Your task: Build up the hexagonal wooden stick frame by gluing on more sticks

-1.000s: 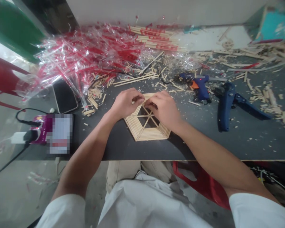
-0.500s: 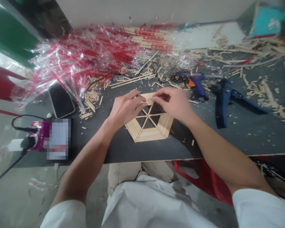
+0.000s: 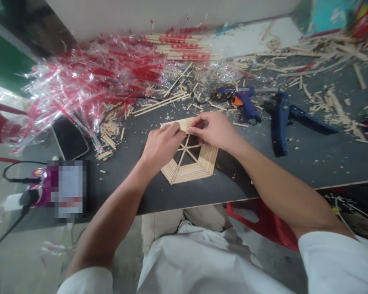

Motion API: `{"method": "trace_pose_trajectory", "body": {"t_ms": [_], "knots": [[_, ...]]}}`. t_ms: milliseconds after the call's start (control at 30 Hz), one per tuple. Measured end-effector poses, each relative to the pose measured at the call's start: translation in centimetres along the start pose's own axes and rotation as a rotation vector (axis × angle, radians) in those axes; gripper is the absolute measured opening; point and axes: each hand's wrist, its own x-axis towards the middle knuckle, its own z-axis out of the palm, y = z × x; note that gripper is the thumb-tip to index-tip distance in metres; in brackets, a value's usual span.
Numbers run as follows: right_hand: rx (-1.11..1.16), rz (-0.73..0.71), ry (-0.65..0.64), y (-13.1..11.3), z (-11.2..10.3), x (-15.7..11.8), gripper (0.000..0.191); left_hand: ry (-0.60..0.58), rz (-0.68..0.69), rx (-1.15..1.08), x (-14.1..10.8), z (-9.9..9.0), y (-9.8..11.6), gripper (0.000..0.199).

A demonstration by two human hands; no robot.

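A hexagonal frame of thin wooden sticks (image 3: pixel 191 172) lies flat on the dark table, with spokes crossing at its middle. My left hand (image 3: pixel 164 143) rests over its upper left side, fingers curled together at the inner edge. Close beside it, my right hand (image 3: pixel 213 130) pinches at the upper right, thumb and forefinger meeting near the top of a spoke. Whatever sits between the fingertips of either hand is too small or hidden to make out. Parts of the frame's far side are covered by both hands.
A blue glue gun (image 3: pixel 247 102) and a blue-handled cutter (image 3: pixel 280 122) lie to the right. Red and clear plastic wrappers (image 3: pixel 110 73) pile up at the back left. A phone (image 3: pixel 70 136) and a purple power adapter (image 3: pixel 44 185) are at left. Stick scraps (image 3: pixel 108 136) litter the table.
The view has shifted slightly, so the table's contents appear moved left. Both hands stay at the frame's far side, their fingertips a little closer together.
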Motion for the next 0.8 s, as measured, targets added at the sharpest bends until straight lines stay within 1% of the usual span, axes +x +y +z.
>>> {"method": "trace_pose_trajectory", "body": {"t_ms": [167,367,533,800], "knots": [[0.028,0.036,-0.026,-0.24,0.05,-0.24,0.014,-0.02,0.024,-0.002,0.21,-0.16,0.12,0.03],[-0.014,0.057,-0.041,-0.55,0.06,-0.2,0.024,-0.079,0.056,0.053,0.5,-0.73,0.35,0.031],[-0.078,0.048,-0.068,-0.43,0.12,0.06,0.025,-0.064,0.056,0.037,0.42,-0.86,0.38,0.032],[-0.048,0.063,-0.081,-0.52,0.08,0.18,0.03,-0.02,0.018,0.067,0.4,-0.45,0.26,0.027]]}}
